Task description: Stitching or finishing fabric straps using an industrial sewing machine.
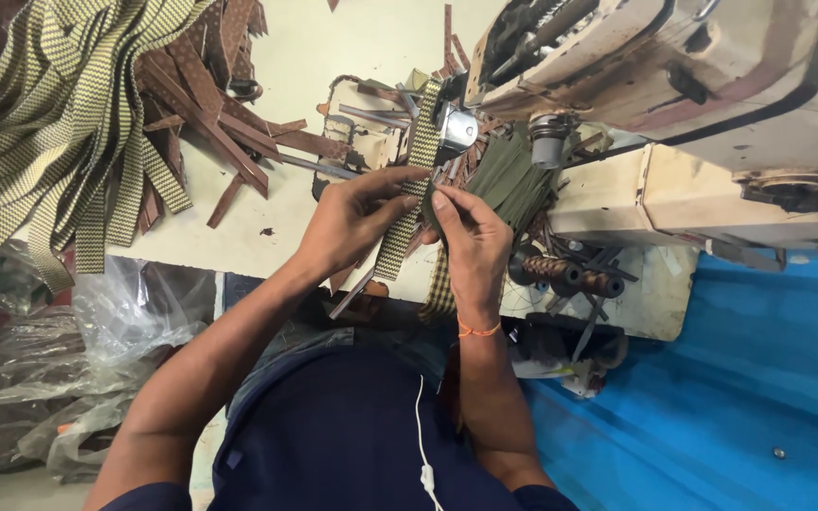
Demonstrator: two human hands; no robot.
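Note:
A narrow yellow-and-dark patterned woven strap (411, 189) runs from the sewing machine's metal presser part (456, 130) down toward my lap. My left hand (352, 220) pinches the strap from the left, thumb and fingers on its edge. From the right, my right hand (471, 237) grips the same strap with fingertips close to the left hand's. An orange thread band circles my right wrist. The sewing machine (674, 85) lies at the upper right, cream and worn.
A heap of patterned straps (59, 142) and brown leather strips (210, 95) covers the pale table (333, 47) at the left. Brown thread spools (570, 274) sit right of my hands. Olive green strips (508, 180) lie under the machine. Plastic bags (59, 369) lower left, blue surface (712, 397) lower right.

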